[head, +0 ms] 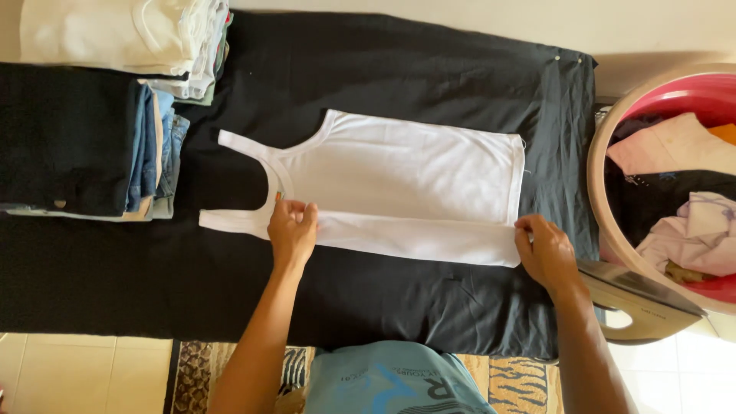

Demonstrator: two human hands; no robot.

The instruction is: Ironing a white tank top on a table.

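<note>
- You're working over one white tank top (399, 172), lying flat w/ straps to your left and hem to your right, spread on a black cloth (399, 77) covering the work surface.
- The near long edge is folded over into a narrow band; both your hands are sitting on that band, one at each end.
- Your left hand (292, 230) is pressing down near the armhole, fingers together & curled lightly onto the fabric.
- Your right hand (544, 249) is pinching the hem corner, fingers bent round the edge.
- Two stacks of folded clothes are sitting at far left: a white pile (130, 38) in the back corner, and a dark-and-denim pile (84, 146) nearer you.
- One round basket (602, 165), pink inside, is standing at right, holding loose garments – count unclear.
- A patterned rug (521, 383) is showing below the cloth.
</note>
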